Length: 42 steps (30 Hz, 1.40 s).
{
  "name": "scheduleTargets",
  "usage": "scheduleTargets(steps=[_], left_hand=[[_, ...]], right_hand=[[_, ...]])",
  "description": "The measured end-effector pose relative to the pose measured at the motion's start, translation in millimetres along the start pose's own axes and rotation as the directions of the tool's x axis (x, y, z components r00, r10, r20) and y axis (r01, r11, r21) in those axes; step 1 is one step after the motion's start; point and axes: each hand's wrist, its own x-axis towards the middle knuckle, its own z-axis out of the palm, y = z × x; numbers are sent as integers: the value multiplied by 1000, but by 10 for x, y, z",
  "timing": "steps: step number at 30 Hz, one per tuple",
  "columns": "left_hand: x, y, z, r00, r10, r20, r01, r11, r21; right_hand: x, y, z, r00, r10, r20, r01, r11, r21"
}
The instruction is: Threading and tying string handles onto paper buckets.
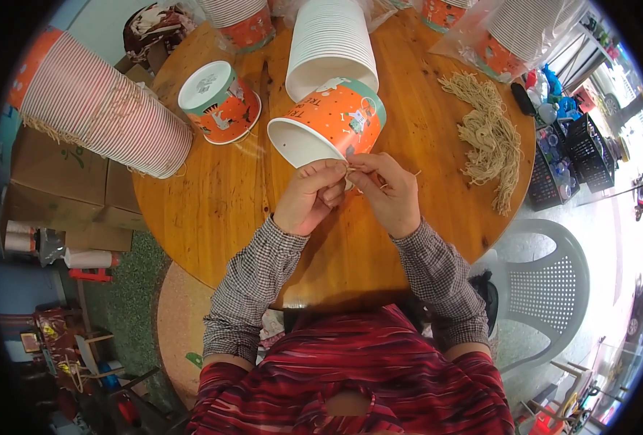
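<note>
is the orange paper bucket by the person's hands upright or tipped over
Tipped over: the orange bucket is on its side, its open white mouth facing lower left and its green-banded end pointing upper right.

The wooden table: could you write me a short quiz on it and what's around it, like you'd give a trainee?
1. Which side of the wooden table has the loose twine pile?
a) left
b) right
2. True or false: the orange tub nearest the left hand and right hand stands upright.
3. Fill in: the plastic chair is ____.

Key: 1. b; 2. False, it is tipped sideways; 3. grey.
</note>
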Motion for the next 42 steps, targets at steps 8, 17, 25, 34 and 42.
scheduleTargets(steps=[8,17,25,34,42], left_hand=[[-41,12,75,975,168,-147,-109,933,344],[-62,-13,211,945,279,-170,-170,864,474],[3,-93,142,878,471,-85,-305,687,660],[-12,-132,168,852,514,-96,-264,581,770],[5,-287,-4,811,576,-103,-316,579,751]], right_hand=[[8,17,-76,995,-91,40,97,980,-173],[-19,-17,-40,999,-6,-48,2,996,-84],[-16,1,-82,993,104,-63,-104,995,7],[-45,-4,-72,964,264,33,-266,962,70],[-56,69,-12,967,238,-94,-217,958,189]])
